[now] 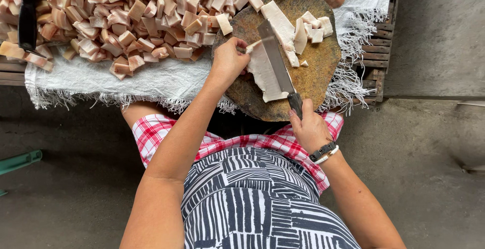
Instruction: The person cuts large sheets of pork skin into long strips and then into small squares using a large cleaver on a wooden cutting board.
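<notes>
— In the middle of the frame, what surface is the work on?

— A round, dark, worn chopping board [318,72], resting on a white woven cloth [151,80] with a frayed fringe. The cloth covers a slatted wooden pallet [379,52], seen at the right edge of the cloth.

— And the hands?

— The left hand [228,61], centre frame, presses a pale slab of fatty meat [263,75] onto the board, fingers curled together over the slab's upper-left edge. The right hand [308,128], lower down, is wrapped tight around the dark handle of a cleaver [275,57]; its blade lies slantwise along the slab's right side.

— Anything else on the board?

— A long pale strip [281,29] just beside the blade, and a few small cut pieces [313,27] toward the board's upper right.

— What fills the upper left?

— A large heap of cut meat cubes [126,16], pink and cream, spread over the cloth. A second knife with a black handle [28,19] stands among them at the far left.

— And the room?

— Grey, stained concrete floor [429,143] all around. A green object [20,160] lies at the left edge. The person wears a red checked cloth and a black-and-white striped top, with a bracelet [324,152] on the right wrist.
</notes>
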